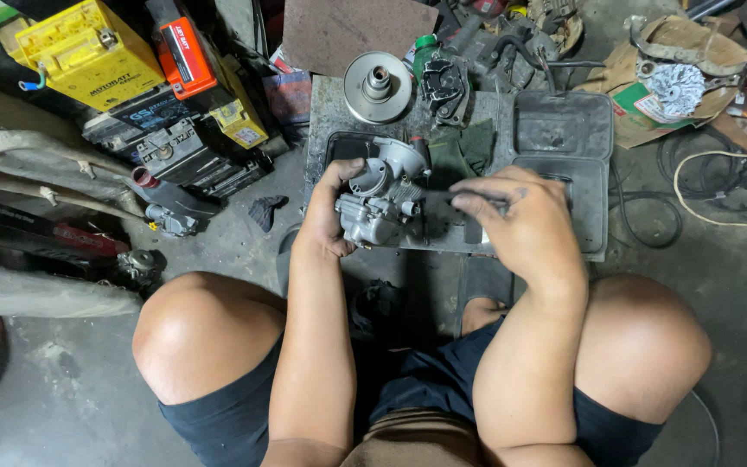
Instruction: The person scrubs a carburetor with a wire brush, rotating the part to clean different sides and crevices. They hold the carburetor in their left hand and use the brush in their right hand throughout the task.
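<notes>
Head view: left hand (326, 212) fingers wrapped around a grey metal carburetor (382, 195), held just above a dark tray (564, 186) on the floor. Right hand (525, 220) fingers pinched on a thin dark tool (443, 199), tip at the carburetor's side. Round metal pulley (378, 86) behind the tray. Yellow battery (88, 52) far left. Person squats, knees either side.

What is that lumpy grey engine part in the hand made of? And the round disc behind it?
The engine part, held by the left hand, looks like cast metal, likely aluminium: dull silver-grey, with a rough surface. The round disc seems to be machined metal, smoother with a faint shine. The tray looks like dark plastic, matte and grimy.
</notes>
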